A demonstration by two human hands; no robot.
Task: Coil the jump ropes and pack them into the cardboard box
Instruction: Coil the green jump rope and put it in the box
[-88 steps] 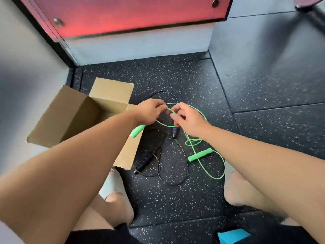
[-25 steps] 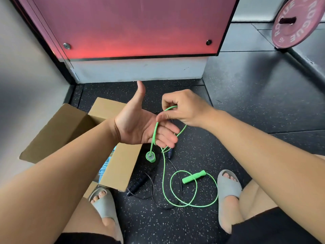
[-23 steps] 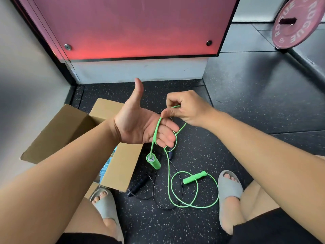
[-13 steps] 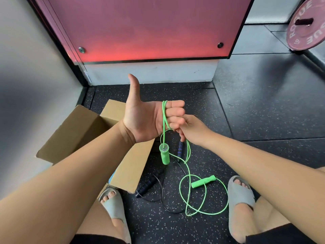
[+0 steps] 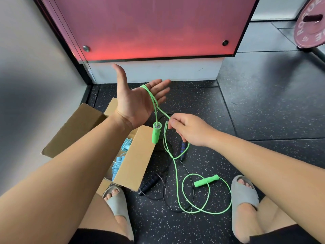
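Above the speckled floor (image 5: 263, 111), we hold our left hand (image 5: 139, 101) palm up, fingers (image 5: 161, 83) straight and slightly apart, the green jump rope (image 5: 152, 98) looped over them and one handle (image 5: 156, 133) dangling below. Our right hand (image 5: 191, 131) pinches the rope between thumb and forefinger beside that handle. Its slack and the second handle (image 5: 206, 180) lie on the floor beside a black jump rope (image 5: 149, 184), right of the open cardboard box (image 5: 133, 161).

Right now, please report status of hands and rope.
Left hand open, thin green jump rope looped over it. Right hand pinches the cord. Black jump rope crosses beneath on floor.
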